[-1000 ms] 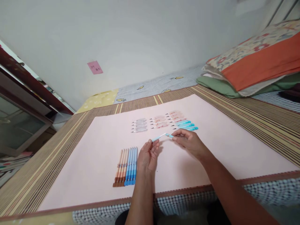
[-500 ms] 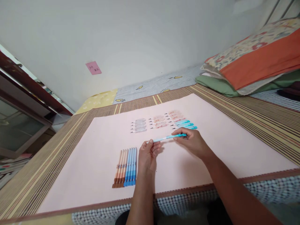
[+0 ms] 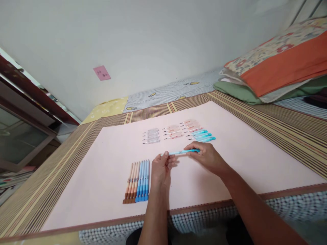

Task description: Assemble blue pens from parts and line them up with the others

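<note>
Both hands hold one light blue pen (image 3: 182,152) level above the pink sheet (image 3: 230,153). My left hand (image 3: 161,168) pinches its left end and my right hand (image 3: 206,157) grips its right end, fingers closed. To the left of my left hand lies a neat row of orange and blue pens (image 3: 137,181). Beyond my hands lie groups of small parts: clear caps (image 3: 151,136), pink caps (image 3: 173,132) and blue caps (image 3: 204,135).
The pink sheet lies on a striped woven mat (image 3: 281,122). Folded bedding and an orange-banded pillow (image 3: 278,68) sit at the right. A white wall with a pink note (image 3: 102,72) is behind. A glass-fronted cabinet (image 3: 20,132) stands at the left.
The pen looked shorter a second ago; its blue end piece now sits on it and the right hand has slid in along the barrel. The pen has levelled out.
</note>
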`<state>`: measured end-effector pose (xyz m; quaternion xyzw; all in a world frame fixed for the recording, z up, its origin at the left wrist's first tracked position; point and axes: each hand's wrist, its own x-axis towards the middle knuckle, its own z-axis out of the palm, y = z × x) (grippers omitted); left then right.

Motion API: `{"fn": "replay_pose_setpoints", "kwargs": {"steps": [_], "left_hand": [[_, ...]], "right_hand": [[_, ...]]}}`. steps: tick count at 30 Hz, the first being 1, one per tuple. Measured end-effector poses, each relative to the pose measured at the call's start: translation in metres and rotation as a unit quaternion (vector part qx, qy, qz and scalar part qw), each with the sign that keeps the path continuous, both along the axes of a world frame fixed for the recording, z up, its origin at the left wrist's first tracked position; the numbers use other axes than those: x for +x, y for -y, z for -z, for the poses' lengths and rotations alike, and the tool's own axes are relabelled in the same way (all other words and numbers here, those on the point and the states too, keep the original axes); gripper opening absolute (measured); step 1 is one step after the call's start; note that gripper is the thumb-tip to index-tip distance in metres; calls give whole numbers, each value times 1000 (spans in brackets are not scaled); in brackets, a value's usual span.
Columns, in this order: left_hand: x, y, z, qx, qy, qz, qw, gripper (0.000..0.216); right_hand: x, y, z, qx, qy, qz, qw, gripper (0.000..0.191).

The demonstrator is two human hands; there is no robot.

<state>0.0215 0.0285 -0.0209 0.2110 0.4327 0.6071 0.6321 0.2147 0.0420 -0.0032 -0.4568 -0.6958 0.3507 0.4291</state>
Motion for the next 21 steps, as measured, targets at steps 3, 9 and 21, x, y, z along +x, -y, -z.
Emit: {"fn": "replay_pose_setpoints", "kwargs": {"steps": [3, 9, 21], "left_hand": [[0, 1, -1, 26, 19, 6, 999, 29], [4, 0, 3, 11, 20, -3, 1000, 30], [-4, 4, -2, 84, 53, 109, 989, 46]], "right_hand": [[3, 1, 0, -1, 28, -22, 999, 15], [-8, 4, -3, 50, 162, -10, 985, 12], [-10, 12, -15, -31, 177, -60, 982, 25]]}}
